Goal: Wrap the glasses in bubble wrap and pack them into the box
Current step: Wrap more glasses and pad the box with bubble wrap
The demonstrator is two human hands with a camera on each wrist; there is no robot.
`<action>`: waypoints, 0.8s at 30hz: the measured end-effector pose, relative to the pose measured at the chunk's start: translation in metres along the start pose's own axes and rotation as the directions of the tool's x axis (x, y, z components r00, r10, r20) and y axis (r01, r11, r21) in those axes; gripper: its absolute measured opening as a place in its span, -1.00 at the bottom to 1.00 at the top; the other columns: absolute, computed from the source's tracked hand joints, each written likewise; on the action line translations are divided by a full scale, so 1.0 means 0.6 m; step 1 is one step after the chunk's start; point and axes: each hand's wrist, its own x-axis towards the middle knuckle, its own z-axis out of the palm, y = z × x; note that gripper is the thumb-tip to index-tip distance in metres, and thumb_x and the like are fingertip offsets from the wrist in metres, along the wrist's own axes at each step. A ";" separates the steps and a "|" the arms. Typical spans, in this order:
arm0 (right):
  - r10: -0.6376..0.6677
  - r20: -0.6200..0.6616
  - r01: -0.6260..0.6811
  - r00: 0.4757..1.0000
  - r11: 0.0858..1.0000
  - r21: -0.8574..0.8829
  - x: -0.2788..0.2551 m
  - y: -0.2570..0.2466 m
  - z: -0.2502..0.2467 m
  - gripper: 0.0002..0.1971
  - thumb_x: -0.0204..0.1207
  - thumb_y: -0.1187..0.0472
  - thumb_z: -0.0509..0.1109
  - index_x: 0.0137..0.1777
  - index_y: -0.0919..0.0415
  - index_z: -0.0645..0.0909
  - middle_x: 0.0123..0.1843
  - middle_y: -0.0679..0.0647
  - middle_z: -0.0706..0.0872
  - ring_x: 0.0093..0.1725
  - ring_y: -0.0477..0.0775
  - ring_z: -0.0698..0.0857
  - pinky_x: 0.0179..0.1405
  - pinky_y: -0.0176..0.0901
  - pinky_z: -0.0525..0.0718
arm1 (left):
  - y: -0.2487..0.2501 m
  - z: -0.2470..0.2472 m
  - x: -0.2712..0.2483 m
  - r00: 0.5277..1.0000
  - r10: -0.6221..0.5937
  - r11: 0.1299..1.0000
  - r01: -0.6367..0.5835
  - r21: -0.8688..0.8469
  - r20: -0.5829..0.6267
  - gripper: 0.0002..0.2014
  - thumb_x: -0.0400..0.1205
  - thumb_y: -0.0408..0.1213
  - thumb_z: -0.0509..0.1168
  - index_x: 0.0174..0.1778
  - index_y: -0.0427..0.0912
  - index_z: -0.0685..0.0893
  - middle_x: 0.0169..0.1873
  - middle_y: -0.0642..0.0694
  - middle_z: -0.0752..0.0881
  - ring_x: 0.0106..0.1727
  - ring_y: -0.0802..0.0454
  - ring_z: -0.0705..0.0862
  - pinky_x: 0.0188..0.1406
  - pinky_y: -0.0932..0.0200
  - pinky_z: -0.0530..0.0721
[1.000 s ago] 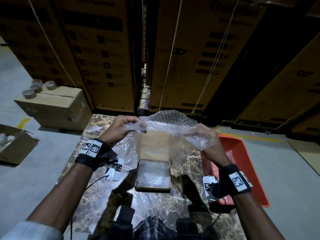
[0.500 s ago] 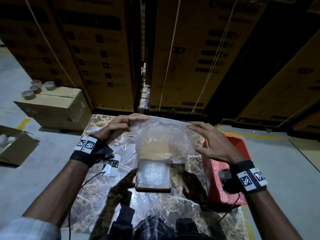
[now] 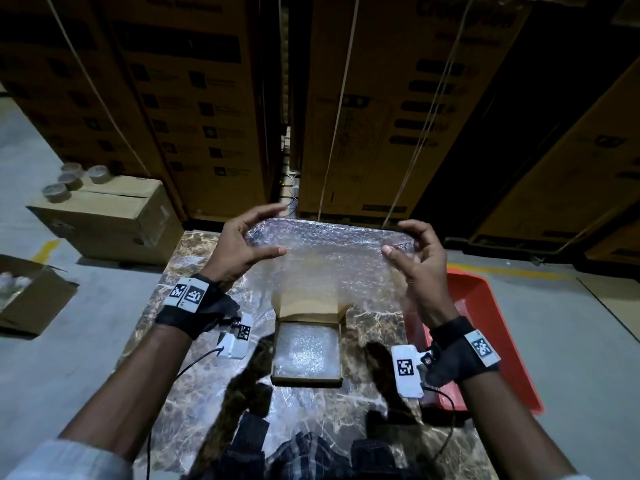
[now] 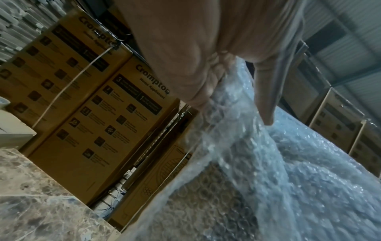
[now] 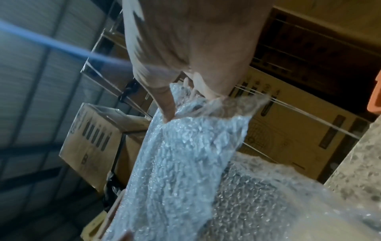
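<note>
A clear sheet of bubble wrap (image 3: 329, 258) is stretched in the air above the marble table (image 3: 194, 393). My left hand (image 3: 256, 233) pinches its far left corner between thumb and fingers. My right hand (image 3: 405, 237) pinches its far right corner. The sheet (image 4: 278, 171) hangs down toward me in the left wrist view and the sheet (image 5: 181, 159) in the right wrist view too. Below it lies a small open cardboard box (image 3: 306, 381) with its lid flap (image 3: 308, 303) raised and bubble wrap inside. No glasses show.
A red plastic tray (image 3: 491, 327) sits at the table's right edge. A closed carton (image 3: 114, 223) with tape rolls (image 3: 71, 180) on top stands on the floor at left, and an open carton (image 3: 31, 299) nearer. Tall stacked cartons (image 3: 381, 98) wall off the back.
Both hands went from a bunched wad of wrap to spreading it flat; they now hold the sheet's far corners, wider apart and stretched out above the box.
</note>
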 end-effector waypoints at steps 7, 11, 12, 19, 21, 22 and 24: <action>0.104 0.064 -0.108 0.993 0.992 0.070 0.013 -0.006 0.000 -0.48 0.49 0.37 0.60 0.45 0.19 0.64 0.47 0.06 0.69 0.51 0.17 0.63 0.38 0.11 0.74 | -0.036 0.003 -0.007 0.960 -0.278 0.913 0.268 -0.307 0.011 -0.35 0.45 -0.55 0.55 0.48 -0.16 0.62 0.31 -0.11 0.77 0.20 -0.19 0.82 0.29 -0.03 0.75; 0.115 0.081 -0.123 0.990 0.987 0.103 0.020 -0.012 -0.005 -0.48 0.44 0.28 0.60 0.43 0.19 0.66 0.47 0.10 0.70 0.43 0.18 0.69 0.41 0.11 0.72 | -0.034 0.006 -0.006 0.952 -0.305 0.854 0.285 -0.435 0.025 -0.69 0.45 -0.43 0.47 0.12 -0.39 0.74 0.01 -0.33 0.85 0.20 -0.36 0.79 0.22 -0.06 0.75; 0.131 0.105 -0.143 0.986 0.983 0.114 0.023 -0.006 -0.008 -0.44 0.45 0.28 0.60 0.47 0.15 0.63 0.46 0.10 0.71 0.42 0.14 0.71 0.39 0.05 0.73 | -0.032 0.005 -0.004 0.960 -0.278 0.848 0.265 -0.458 0.039 -0.73 0.48 -0.44 0.44 0.10 -0.39 0.74 0.01 -0.34 0.84 0.15 -0.31 0.82 0.21 -0.07 0.76; 0.389 0.256 -0.404 0.885 0.915 0.009 0.000 0.085 0.004 -0.64 0.34 0.26 0.70 0.14 0.21 0.80 0.20 0.19 0.86 0.23 0.21 0.80 0.33 0.02 0.74 | -0.036 0.012 0.009 0.955 -0.294 0.845 0.281 -0.454 0.044 -0.82 0.57 -0.53 0.34 0.07 -0.38 0.71 -0.10 -0.18 0.88 -0.01 -0.03 0.85 0.01 0.24 0.76; 0.377 0.199 -0.388 0.905 0.921 0.021 -0.007 0.087 0.009 -0.68 0.42 0.28 0.65 0.16 0.34 0.79 0.16 0.26 0.86 0.19 0.25 0.83 0.29 0.06 0.76 | -0.041 0.005 0.006 0.948 -0.315 0.858 0.301 -0.416 0.036 -0.81 0.54 -0.45 0.40 0.07 -0.36 0.73 -0.07 -0.18 0.88 0.01 -0.02 0.84 0.03 0.20 0.76; 0.378 0.175 -0.390 0.909 0.920 0.042 -0.008 0.082 0.010 -0.67 0.45 0.29 0.63 0.19 0.39 0.76 0.14 0.27 0.87 0.16 0.25 0.84 0.20 0.03 0.80 | -0.043 0.001 0.005 0.946 -0.321 0.875 0.311 -0.370 0.037 -0.81 0.56 -0.42 0.43 0.08 -0.35 0.74 -0.03 -0.22 0.87 0.03 -0.04 0.83 0.05 0.13 0.76; 0.386 0.137 -0.399 0.912 0.913 0.083 -0.005 0.075 0.011 -0.74 0.49 0.33 0.57 0.17 0.35 0.75 0.06 0.20 0.89 0.04 0.14 0.88 0.02 -0.11 0.82 | -0.043 -0.002 0.000 0.950 -0.310 0.918 0.309 -0.249 0.037 -0.81 0.61 -0.36 0.45 0.12 -0.32 0.76 0.02 -0.23 0.86 0.00 -0.01 0.83 -0.03 0.10 0.76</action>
